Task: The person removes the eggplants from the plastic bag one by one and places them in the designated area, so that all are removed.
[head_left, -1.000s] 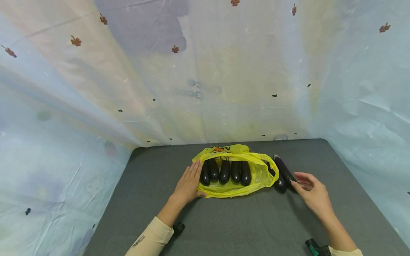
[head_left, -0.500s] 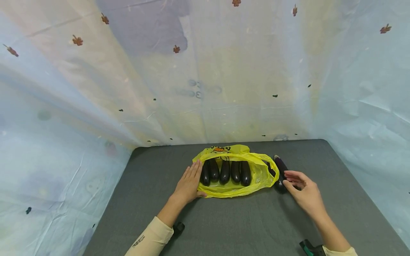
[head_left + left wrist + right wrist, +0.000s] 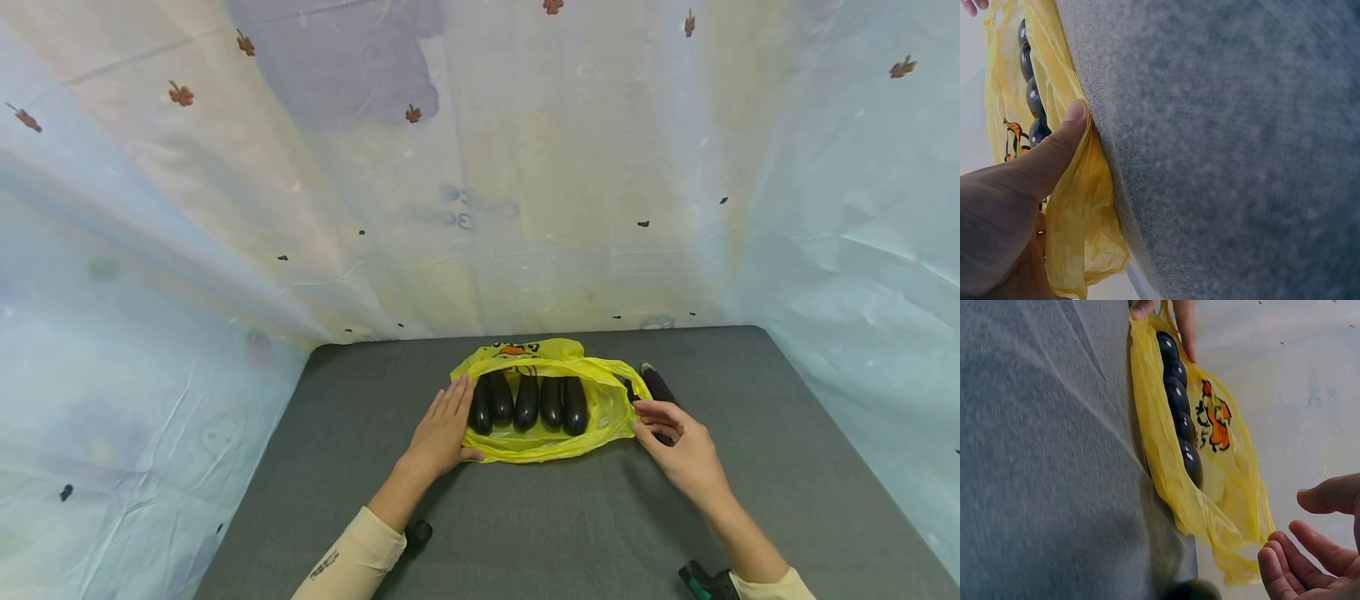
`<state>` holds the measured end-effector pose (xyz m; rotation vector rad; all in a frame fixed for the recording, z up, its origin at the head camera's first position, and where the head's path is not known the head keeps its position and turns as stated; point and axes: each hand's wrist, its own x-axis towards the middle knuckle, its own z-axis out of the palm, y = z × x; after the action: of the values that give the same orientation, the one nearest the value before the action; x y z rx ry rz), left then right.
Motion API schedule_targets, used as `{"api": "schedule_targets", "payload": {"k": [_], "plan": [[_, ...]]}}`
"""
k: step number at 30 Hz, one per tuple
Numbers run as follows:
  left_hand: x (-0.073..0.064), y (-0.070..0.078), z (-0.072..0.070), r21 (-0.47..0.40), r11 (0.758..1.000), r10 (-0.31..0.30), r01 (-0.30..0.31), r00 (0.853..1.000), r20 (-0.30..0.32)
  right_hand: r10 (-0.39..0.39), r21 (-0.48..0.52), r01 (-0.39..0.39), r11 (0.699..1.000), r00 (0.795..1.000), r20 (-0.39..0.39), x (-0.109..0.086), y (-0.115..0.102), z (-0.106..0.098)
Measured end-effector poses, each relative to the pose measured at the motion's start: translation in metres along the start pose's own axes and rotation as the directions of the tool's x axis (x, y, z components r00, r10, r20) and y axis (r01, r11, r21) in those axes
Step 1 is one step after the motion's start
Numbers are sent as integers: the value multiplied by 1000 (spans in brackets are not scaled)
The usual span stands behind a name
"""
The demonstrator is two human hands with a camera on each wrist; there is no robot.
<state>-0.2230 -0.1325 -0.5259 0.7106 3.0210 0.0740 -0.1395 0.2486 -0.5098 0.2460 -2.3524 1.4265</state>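
Note:
A yellow plastic bag (image 3: 536, 454) lies with its mouth spread, several dark eggplants (image 3: 527, 407) side by side inside. My left hand (image 3: 437, 433) rests along the bag's left edge, fingers straight; in the left wrist view its thumb (image 3: 1075, 112) lies at the near rim. My right hand (image 3: 686, 458) is at the bag's right end. In the right wrist view, its fingertips (image 3: 1269, 547) are right at the bag's loop and the thumb (image 3: 1313, 500) stands apart. Beyond this hand an eggplant (image 3: 657, 385) lies outside the bag, its lower part hidden by the hand.
The dark grey tabletop (image 3: 540, 533) has its far edge just behind the bag. A pale patterned sheet (image 3: 525, 275) hangs behind and on both sides. A dark rounded end (image 3: 1194, 590), blurred, shows low in the right wrist view.
My right hand has moved left, from beside the loose eggplants to the bag's right end, and now covers much of them. My left hand and the bag stay put.

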Motion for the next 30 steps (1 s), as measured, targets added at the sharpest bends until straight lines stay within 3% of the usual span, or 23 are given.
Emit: {"api": "schedule_targets", "payload": {"k": [7, 17, 30], "plan": [[0, 0, -1, 0, 1000, -2, 2, 1000, 5, 1, 43, -3, 999, 999, 45, 0, -1, 14], [-2, 2, -3, -12, 1000, -5, 5, 1000, 15, 78, -35, -75, 997, 993, 85, 4, -4, 34], [-1, 1, -2, -5, 1000, -2, 2, 1000, 6, 147, -65, -140, 988, 980, 137, 13, -3, 52]]}}
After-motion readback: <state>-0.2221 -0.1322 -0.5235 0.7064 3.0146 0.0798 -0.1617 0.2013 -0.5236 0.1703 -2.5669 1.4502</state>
